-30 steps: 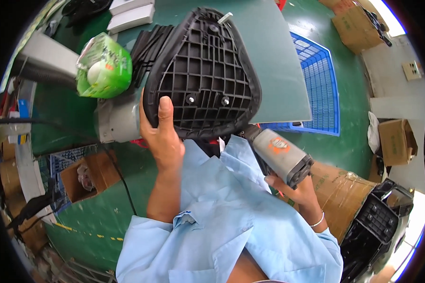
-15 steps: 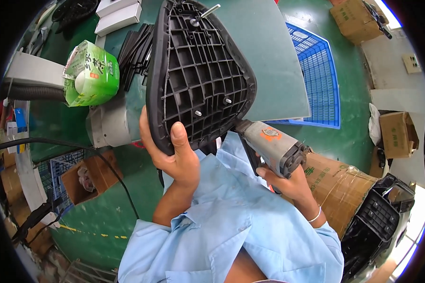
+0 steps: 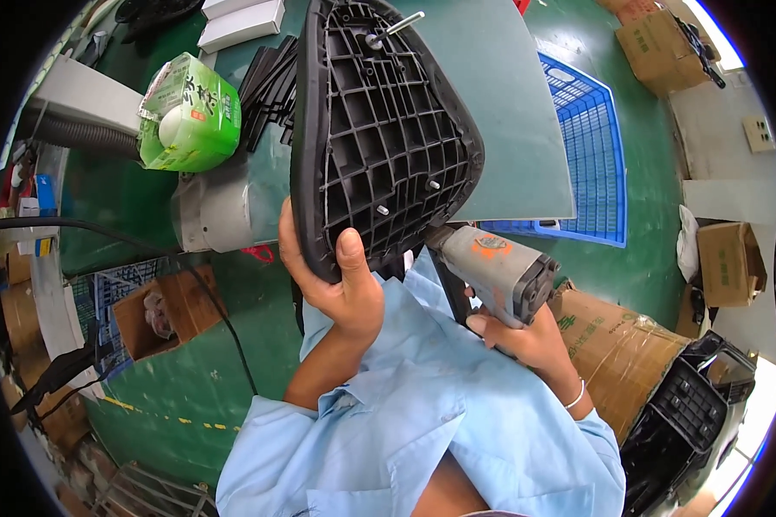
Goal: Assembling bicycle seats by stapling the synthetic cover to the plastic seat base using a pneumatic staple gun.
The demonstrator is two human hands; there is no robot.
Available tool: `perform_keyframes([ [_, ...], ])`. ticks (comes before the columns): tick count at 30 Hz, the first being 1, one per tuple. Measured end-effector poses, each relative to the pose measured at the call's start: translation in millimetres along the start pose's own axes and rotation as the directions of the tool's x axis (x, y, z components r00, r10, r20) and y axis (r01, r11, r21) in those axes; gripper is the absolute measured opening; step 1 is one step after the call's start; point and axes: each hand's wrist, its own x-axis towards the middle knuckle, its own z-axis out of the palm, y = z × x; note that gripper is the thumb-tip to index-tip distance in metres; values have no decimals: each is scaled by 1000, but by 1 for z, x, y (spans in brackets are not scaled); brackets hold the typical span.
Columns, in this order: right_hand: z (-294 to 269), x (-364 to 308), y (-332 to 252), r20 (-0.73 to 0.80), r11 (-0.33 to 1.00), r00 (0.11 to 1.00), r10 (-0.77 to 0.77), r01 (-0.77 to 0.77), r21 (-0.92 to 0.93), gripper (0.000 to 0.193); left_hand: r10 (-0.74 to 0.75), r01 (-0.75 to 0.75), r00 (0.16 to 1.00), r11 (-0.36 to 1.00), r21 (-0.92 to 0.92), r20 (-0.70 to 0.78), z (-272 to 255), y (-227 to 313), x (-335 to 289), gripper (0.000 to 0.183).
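Note:
A black vehicle seat [image 3: 379,142] is tipped up in front of me, its ribbed underside facing me. One long metal rod stands out near its far end, and two short studs show nearer me. My left hand [image 3: 345,293] grips the lower left edge, thumb on the underside and fingers around the outer side. In my right hand [image 3: 530,340] is a grey staple gun [image 3: 496,263] with an orange label. Its nose meets the seat's lower right rim; whether it presses on the cover there I cannot make out. The right fingers are partly hidden behind the tool's handle.
Beneath the seat is a green-topped table [image 3: 513,129] with black strips [image 3: 272,95] and a green carton [image 3: 198,121] at its left. A blue crate [image 3: 591,155] stands right of it. A large cardboard box [image 3: 621,345] is close to my right arm; a black cable [image 3: 224,319] hangs at left.
The view has shifted slightly, so the table and seat sit farther right in the picture. Both hands keep their holds, and the staple gun's nose stays at the seat's rim.

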Motion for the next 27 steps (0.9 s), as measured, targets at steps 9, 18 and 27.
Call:
perform_keyframes([
  [9,10,-4,-13,79,997,995,54,-58,50,37,-59,59,998,998,-9,-36,0,-1,-5,57],
  [18,15,-4,-15,167,980,980,108,-133,147,41,-30,32,996,999,13,-85,-1,-2,-11,55],
  [27,0,-4,4,145,997,987,65,-71,35,42,-343,400,890,904,-152,301,-28,39,49,79],
])
